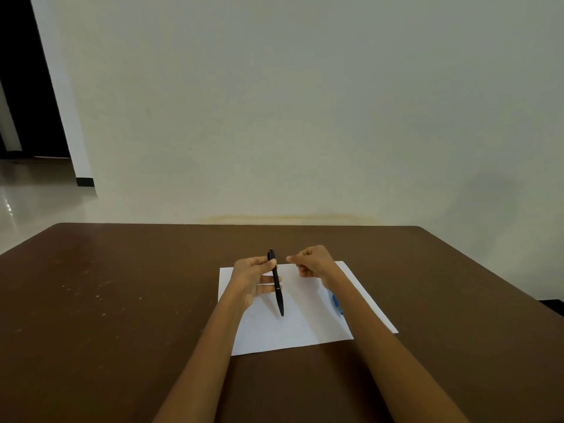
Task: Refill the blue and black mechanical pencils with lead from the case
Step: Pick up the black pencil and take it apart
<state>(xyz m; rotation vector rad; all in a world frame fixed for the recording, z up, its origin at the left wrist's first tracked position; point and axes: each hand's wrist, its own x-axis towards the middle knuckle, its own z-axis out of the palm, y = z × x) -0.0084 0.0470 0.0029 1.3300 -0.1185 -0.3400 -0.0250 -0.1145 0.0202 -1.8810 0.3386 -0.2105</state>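
Your left hand (254, 277) grips the black pencil (276, 282) over the white paper (305, 328); your right hand (311, 262) pinches fingertips together just right of it, contents unclear.

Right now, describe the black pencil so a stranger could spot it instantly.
On the brown table lies a white paper sheet. Above it, the left hand pinches the black pencil, its tip pointing down at the paper. It is the only dark, slim stick there.

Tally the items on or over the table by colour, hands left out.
Black: 1, the pencil held in the left hand
White: 1, the paper
Blue: 1, an object partly hidden by the right forearm
Total: 3
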